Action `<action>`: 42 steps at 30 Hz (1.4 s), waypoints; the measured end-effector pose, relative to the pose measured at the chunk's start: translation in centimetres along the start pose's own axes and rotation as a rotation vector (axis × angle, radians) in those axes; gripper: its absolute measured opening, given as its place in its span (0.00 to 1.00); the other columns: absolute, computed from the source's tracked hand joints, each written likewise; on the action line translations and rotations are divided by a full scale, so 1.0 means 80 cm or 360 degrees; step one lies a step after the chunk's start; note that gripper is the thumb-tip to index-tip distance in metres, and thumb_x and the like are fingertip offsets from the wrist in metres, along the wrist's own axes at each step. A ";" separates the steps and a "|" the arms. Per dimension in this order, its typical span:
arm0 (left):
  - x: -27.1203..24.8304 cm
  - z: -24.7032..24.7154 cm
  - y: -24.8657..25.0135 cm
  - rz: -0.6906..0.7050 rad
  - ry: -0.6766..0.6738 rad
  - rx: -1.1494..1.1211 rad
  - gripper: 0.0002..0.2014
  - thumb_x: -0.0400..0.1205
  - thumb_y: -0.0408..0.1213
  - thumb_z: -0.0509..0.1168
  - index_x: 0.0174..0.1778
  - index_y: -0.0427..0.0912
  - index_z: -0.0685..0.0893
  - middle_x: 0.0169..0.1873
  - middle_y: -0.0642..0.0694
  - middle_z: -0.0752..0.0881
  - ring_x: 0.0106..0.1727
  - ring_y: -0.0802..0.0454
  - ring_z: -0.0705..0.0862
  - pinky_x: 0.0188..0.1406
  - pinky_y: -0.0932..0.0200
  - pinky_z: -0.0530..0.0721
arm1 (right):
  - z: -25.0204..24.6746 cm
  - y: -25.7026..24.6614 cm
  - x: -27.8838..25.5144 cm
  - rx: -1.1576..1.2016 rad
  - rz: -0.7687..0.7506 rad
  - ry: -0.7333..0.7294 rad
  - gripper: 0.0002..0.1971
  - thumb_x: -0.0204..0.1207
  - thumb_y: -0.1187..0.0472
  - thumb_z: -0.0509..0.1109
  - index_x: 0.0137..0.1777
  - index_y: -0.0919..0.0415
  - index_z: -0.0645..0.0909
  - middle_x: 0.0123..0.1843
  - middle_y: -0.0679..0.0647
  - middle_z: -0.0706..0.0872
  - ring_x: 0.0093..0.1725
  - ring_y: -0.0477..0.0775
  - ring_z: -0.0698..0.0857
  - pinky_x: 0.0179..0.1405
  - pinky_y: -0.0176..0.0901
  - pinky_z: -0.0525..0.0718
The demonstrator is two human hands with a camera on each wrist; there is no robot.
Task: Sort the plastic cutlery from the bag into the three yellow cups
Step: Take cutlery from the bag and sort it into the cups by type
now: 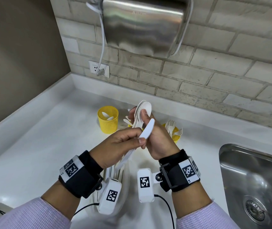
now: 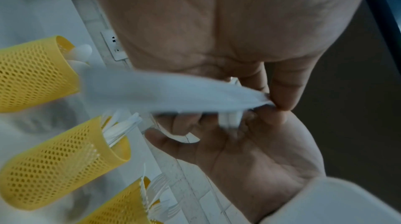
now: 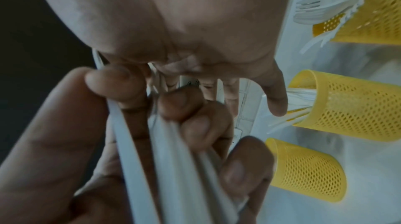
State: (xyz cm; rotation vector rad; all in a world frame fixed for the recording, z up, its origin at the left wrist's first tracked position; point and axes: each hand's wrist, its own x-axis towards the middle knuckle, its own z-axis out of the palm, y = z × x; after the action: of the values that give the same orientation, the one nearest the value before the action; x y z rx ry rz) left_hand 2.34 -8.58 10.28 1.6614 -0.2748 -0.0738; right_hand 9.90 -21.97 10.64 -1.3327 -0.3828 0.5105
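The plastic cutlery is split between both hands in the middle of the head view: the right hand grips a nested stack of white spoons, bowls up, fingers curled round the handles, while the left hand pinches a white serrated knife between thumb and fingertips, blade pointing to the upper right and lying against the right hand. More white handles appear to run down from the left hand toward the lower centre of the frame, where a pale bag probably lies, though the wrist cameras hide it. Behind the hands stand the three yellow mesh cups on the white bench: the left cup with a few spoons in it, a middle cup mostly hidden by the hands, and the right cup bristling with forks. A steel sink sits at the right edge. The likely step is separating the knife from the spoons. The risk I see is the thin pinch: the knife is smooth and light and could slip or twist out. The crowded stack could also shed a spoon when tipped toward a cup, or the bunch could land in the wrong cup.
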 end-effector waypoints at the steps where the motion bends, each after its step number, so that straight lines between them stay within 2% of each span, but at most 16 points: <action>1: 0.001 0.002 0.001 0.0023 0.0043 -0.0033 0.11 0.85 0.42 0.64 0.40 0.42 0.83 0.36 0.51 0.79 0.38 0.55 0.74 0.42 0.63 0.72 | -0.001 -0.002 -0.001 -0.0008 0.0005 0.0001 0.16 0.84 0.41 0.59 0.53 0.45 0.86 0.51 0.44 0.87 0.50 0.50 0.84 0.45 0.47 0.82; 5: 0.006 0.006 0.002 -0.0008 0.0270 -0.0208 0.11 0.84 0.42 0.65 0.34 0.48 0.80 0.30 0.40 0.69 0.31 0.41 0.62 0.30 0.53 0.61 | -0.003 -0.008 -0.006 0.0080 0.0090 -0.0005 0.21 0.90 0.43 0.54 0.50 0.50 0.87 0.43 0.46 0.88 0.48 0.49 0.84 0.48 0.46 0.81; 8: 0.008 0.001 0.001 -0.0076 0.0459 -0.0090 0.13 0.86 0.40 0.62 0.34 0.42 0.76 0.23 0.55 0.66 0.25 0.53 0.61 0.25 0.60 0.61 | -0.007 -0.006 -0.008 0.0115 0.0037 0.0062 0.26 0.85 0.37 0.54 0.61 0.55 0.86 0.52 0.48 0.89 0.57 0.53 0.85 0.56 0.54 0.83; 10: 0.008 -0.001 0.002 -0.0019 0.0496 0.0076 0.15 0.90 0.36 0.62 0.37 0.35 0.75 0.23 0.58 0.67 0.25 0.57 0.64 0.26 0.65 0.65 | -0.004 -0.001 -0.011 -0.0003 -0.0056 0.0174 0.26 0.83 0.37 0.58 0.66 0.56 0.84 0.59 0.50 0.89 0.62 0.58 0.85 0.62 0.64 0.83; 12: 0.006 -0.001 0.005 0.0039 0.0504 0.0217 0.14 0.90 0.31 0.61 0.38 0.33 0.75 0.24 0.59 0.70 0.26 0.62 0.68 0.28 0.70 0.67 | 0.003 0.005 -0.013 -0.0215 -0.0196 0.0254 0.21 0.79 0.40 0.66 0.59 0.56 0.83 0.57 0.54 0.90 0.58 0.56 0.87 0.64 0.69 0.83; 15: 0.006 0.005 0.012 0.0097 0.0477 0.0337 0.14 0.90 0.29 0.59 0.37 0.38 0.78 0.24 0.63 0.75 0.28 0.66 0.74 0.30 0.73 0.70 | 0.007 0.011 -0.012 -0.0472 -0.0397 0.0365 0.14 0.76 0.42 0.71 0.50 0.53 0.84 0.53 0.63 0.87 0.54 0.63 0.87 0.62 0.74 0.83; 18: 0.003 0.005 0.011 0.0104 0.0469 0.0368 0.12 0.91 0.34 0.58 0.42 0.42 0.79 0.24 0.66 0.77 0.28 0.67 0.75 0.30 0.74 0.71 | 0.006 0.005 -0.011 -0.0362 -0.0462 0.0421 0.07 0.79 0.51 0.70 0.45 0.54 0.81 0.45 0.57 0.86 0.46 0.59 0.85 0.55 0.68 0.86; 21: 0.001 0.003 0.015 0.0138 0.0452 0.0310 0.08 0.92 0.38 0.56 0.62 0.46 0.79 0.31 0.62 0.79 0.32 0.67 0.79 0.32 0.73 0.76 | 0.001 -0.011 -0.012 0.0063 -0.0480 0.0574 0.05 0.84 0.60 0.65 0.45 0.57 0.77 0.42 0.58 0.85 0.45 0.59 0.84 0.47 0.59 0.83; 24: 0.001 0.001 0.013 0.0173 0.0447 0.0196 0.26 0.91 0.34 0.59 0.83 0.58 0.60 0.49 0.43 0.82 0.43 0.57 0.88 0.46 0.62 0.88 | -0.008 -0.025 -0.012 0.0443 -0.0458 0.0687 0.06 0.91 0.64 0.58 0.51 0.57 0.72 0.39 0.59 0.87 0.44 0.68 0.90 0.50 0.64 0.87; 25: 0.001 0.000 0.011 0.0149 0.0454 0.0165 0.31 0.90 0.33 0.60 0.85 0.59 0.54 0.43 0.44 0.83 0.38 0.58 0.87 0.41 0.64 0.87 | -0.011 -0.027 -0.012 0.0448 -0.0463 0.0720 0.05 0.92 0.63 0.57 0.53 0.56 0.71 0.37 0.58 0.86 0.40 0.68 0.90 0.48 0.63 0.87; 28: 0.004 -0.001 0.002 0.0056 0.0449 0.0134 0.32 0.90 0.32 0.60 0.86 0.54 0.52 0.28 0.63 0.82 0.25 0.65 0.78 0.29 0.72 0.76 | -0.016 -0.021 -0.010 0.0188 -0.0504 0.0803 0.05 0.93 0.58 0.56 0.56 0.51 0.72 0.32 0.54 0.75 0.25 0.59 0.81 0.33 0.51 0.83; 30: 0.006 -0.003 -0.006 0.0045 0.0423 0.0161 0.24 0.91 0.34 0.60 0.82 0.49 0.62 0.30 0.63 0.80 0.24 0.65 0.76 0.27 0.72 0.73 | -0.014 -0.017 -0.011 0.0111 -0.0488 0.0778 0.07 0.93 0.57 0.55 0.57 0.49 0.74 0.32 0.54 0.66 0.22 0.55 0.69 0.24 0.44 0.74; 33: 0.006 -0.003 -0.009 0.0004 0.0390 0.0234 0.11 0.91 0.44 0.61 0.67 0.46 0.76 0.31 0.62 0.76 0.25 0.62 0.71 0.27 0.69 0.69 | -0.010 -0.014 -0.012 0.0059 -0.0363 0.0631 0.05 0.91 0.53 0.61 0.55 0.49 0.77 0.29 0.53 0.62 0.23 0.51 0.60 0.23 0.36 0.61; 37: 0.004 0.001 -0.009 0.0030 0.0242 0.0276 0.05 0.91 0.41 0.60 0.59 0.45 0.78 0.31 0.63 0.76 0.27 0.63 0.73 0.28 0.72 0.70 | -0.003 -0.010 -0.014 -0.0174 -0.0276 0.0379 0.04 0.86 0.57 0.71 0.51 0.55 0.80 0.25 0.41 0.75 0.19 0.41 0.70 0.17 0.33 0.67; 40: 0.003 -0.001 -0.012 -0.0002 0.0172 0.0302 0.08 0.90 0.43 0.60 0.58 0.43 0.78 0.34 0.59 0.76 0.29 0.61 0.73 0.31 0.68 0.71 | -0.002 -0.006 -0.011 -0.0278 -0.0362 0.0326 0.06 0.84 0.59 0.72 0.45 0.58 0.83 0.27 0.39 0.82 0.24 0.38 0.78 0.25 0.27 0.73; 42: 0.003 -0.005 -0.012 0.0021 0.0152 0.0353 0.10 0.91 0.41 0.61 0.65 0.43 0.79 0.43 0.55 0.84 0.40 0.62 0.80 0.40 0.62 0.80 | -0.004 -0.003 -0.009 -0.0368 -0.0440 0.0282 0.07 0.83 0.59 0.74 0.46 0.62 0.84 0.31 0.42 0.84 0.31 0.40 0.81 0.33 0.33 0.78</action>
State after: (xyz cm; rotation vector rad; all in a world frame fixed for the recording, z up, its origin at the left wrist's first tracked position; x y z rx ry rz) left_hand 2.78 -8.18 9.38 1.8772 -0.2276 0.0478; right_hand 9.50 -22.69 10.84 -1.5058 -0.4809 0.1183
